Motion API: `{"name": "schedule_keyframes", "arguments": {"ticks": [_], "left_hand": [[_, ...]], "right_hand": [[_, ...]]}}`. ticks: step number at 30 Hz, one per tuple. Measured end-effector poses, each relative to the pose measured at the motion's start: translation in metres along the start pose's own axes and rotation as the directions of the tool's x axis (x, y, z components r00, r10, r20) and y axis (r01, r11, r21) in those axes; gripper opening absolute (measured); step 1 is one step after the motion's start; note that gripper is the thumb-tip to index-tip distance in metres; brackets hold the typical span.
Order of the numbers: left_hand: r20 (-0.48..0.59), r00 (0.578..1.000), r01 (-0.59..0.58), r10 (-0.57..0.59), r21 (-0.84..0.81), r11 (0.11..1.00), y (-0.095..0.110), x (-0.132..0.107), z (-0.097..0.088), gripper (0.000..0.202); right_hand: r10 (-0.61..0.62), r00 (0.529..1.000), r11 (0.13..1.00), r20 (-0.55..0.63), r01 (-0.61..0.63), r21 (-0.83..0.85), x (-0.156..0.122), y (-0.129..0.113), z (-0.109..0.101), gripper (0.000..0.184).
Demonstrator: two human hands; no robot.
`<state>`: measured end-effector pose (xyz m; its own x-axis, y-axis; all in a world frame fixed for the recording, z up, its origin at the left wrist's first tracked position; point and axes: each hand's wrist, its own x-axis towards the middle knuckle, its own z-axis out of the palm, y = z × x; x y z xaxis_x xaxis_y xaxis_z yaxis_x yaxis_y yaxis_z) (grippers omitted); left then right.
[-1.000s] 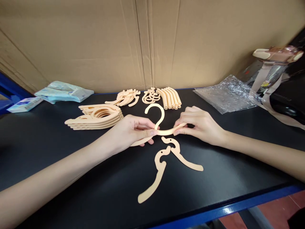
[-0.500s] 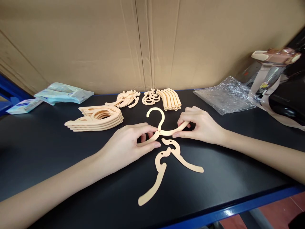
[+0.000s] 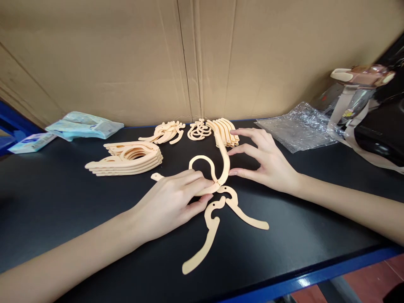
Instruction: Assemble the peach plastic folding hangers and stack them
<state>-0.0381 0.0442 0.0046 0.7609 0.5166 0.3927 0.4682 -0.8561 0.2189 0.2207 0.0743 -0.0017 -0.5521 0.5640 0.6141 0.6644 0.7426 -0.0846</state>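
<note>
Slipping at the pivot looks like the main risk: the hanger (image 3: 218,183), mid-worktop (image 3: 299,227), is pinched by its lower arm in the left hand (image 3: 172,195). The right hand's (image 3: 271,162) grip is spread beside the raised arm (image 3: 226,162); contact there can't be confirmed. If that arm is over-swung, the joint could be strained or popped. The loose arm pieces (image 3: 248,216), laid toward the front edge, could be snagged. Stacked strips (image 3: 229,134) near the back edge could be knocked.
</note>
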Motion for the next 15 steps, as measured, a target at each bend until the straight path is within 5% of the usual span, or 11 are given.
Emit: {"name": "schedule_keyframes", "arguments": {"ticks": [15], "left_hand": [[-0.063, 0.998, 0.015, -0.015, 0.001, 1.000, -0.004, 0.001, 0.012, 0.023]], "right_hand": [[-0.267, 0.946, 0.924, 0.184, 0.197, 0.327, 0.001, -0.005, 0.002, 0.025]]}}
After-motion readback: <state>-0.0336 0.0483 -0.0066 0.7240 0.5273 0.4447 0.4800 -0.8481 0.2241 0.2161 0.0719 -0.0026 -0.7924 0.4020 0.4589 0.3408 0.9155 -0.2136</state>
